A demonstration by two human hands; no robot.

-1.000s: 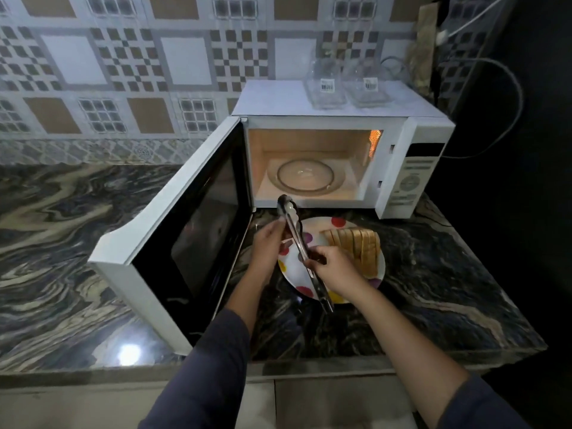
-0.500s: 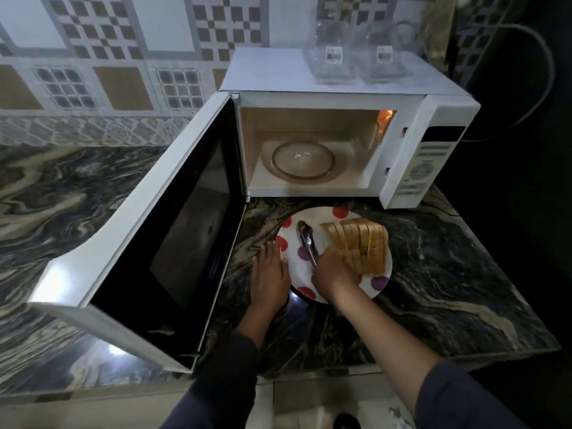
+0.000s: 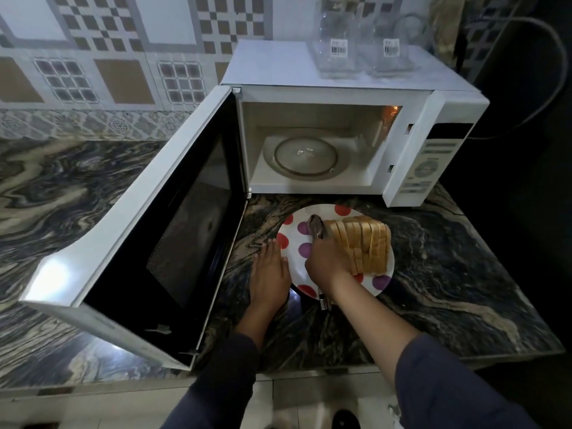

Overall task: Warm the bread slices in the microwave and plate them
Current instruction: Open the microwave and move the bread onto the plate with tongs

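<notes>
Several bread slices (image 3: pixel 362 243) lie fanned on a white plate (image 3: pixel 294 243) with red and purple dots, on the marble counter in front of the microwave (image 3: pixel 433 144). My right hand (image 3: pixel 328 261) grips metal tongs (image 3: pixel 316 227), whose tips rest on the plate beside the bread. My left hand (image 3: pixel 269 274) lies flat on the counter, fingers touching the plate's left edge. The microwave stands lit and empty, with its glass turntable (image 3: pixel 305 156) bare.
The microwave door (image 3: pixel 161 230) swings wide open to the left, over the counter. Two clear glass containers (image 3: pixel 362 48) stand on top of the microwave. A cable (image 3: pixel 557 72) hangs at the right. The counter's front edge (image 3: pixel 309 371) is near my arms.
The tongs went from raised, tips near the microwave opening, down onto the plate beside the bread. My left hand dropped flat onto the counter by the plate. The view moved closer.
</notes>
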